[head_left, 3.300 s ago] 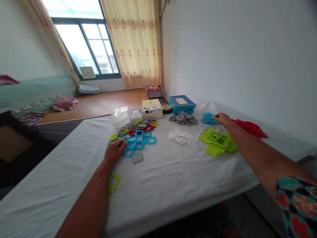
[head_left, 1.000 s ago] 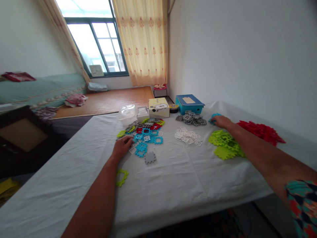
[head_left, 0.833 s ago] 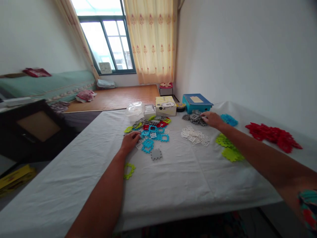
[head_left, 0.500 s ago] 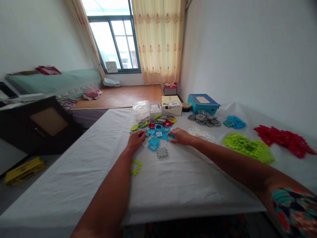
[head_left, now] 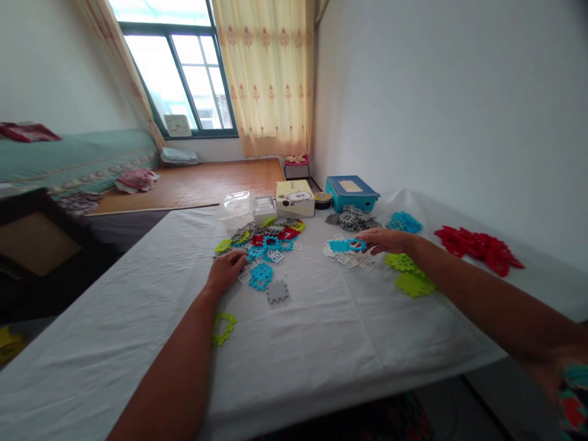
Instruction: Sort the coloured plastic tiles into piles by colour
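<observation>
My right hand (head_left: 384, 239) grips blue interlocking plastic tiles (head_left: 340, 246), held over the white lattice pieces (head_left: 353, 260). There seems to be more than one tile, part solid and part with an opening. My left hand (head_left: 228, 268) rests at the near left edge of a mixed pile, its fingers curled; what they hold, if anything, is hidden. Close to its fingertips are blue tiles (head_left: 261, 275) and a clear or white lattice piece (head_left: 244, 277). A grey square tile (head_left: 277, 291) and a lime-green open frame (head_left: 224, 329) lie nearer to me.
Sorted heaps sit on the right: grey tiles (head_left: 353, 218), blue tiles (head_left: 404, 222), red tiles (head_left: 478, 248) and lime-green tiles (head_left: 413, 282). Behind the mixed pile stand a clear container (head_left: 236, 208), a yellow box (head_left: 294, 199) and a blue box (head_left: 351, 193). White cloth (head_left: 321, 355) covers the table.
My right hand has moved right, from the mixed pile to above the white pieces, carrying blue tiles. My left hand stays by the pile. The view has turned to the right.
</observation>
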A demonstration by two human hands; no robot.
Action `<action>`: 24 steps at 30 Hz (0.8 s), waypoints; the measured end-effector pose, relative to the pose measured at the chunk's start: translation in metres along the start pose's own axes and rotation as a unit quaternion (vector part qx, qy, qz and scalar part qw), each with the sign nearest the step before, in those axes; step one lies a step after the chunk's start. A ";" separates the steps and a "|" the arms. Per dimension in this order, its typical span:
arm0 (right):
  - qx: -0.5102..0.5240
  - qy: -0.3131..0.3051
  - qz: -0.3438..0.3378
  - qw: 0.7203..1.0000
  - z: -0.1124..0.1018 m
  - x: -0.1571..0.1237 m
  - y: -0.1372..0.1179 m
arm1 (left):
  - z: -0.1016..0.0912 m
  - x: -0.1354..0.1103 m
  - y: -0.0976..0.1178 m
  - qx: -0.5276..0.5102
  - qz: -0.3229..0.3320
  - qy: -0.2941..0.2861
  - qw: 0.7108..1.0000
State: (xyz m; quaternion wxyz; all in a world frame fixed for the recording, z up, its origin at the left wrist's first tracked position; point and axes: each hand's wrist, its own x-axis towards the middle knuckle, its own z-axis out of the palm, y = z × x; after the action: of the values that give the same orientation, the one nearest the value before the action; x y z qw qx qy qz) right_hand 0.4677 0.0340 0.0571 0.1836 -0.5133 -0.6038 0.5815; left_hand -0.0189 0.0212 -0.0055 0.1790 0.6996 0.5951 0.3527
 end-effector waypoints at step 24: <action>-0.602 -0.012 -0.219 0.768 0.129 -0.009 -0.028 | -0.003 -0.002 0.003 0.028 -0.006 -0.005 1.000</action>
State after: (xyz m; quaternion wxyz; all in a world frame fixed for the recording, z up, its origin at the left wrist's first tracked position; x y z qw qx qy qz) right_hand 0.3546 -0.0341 0.0525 -0.0474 -0.3654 -0.9284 0.0486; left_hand -0.0187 0.0186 -0.0021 0.1645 0.7028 0.6078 0.3310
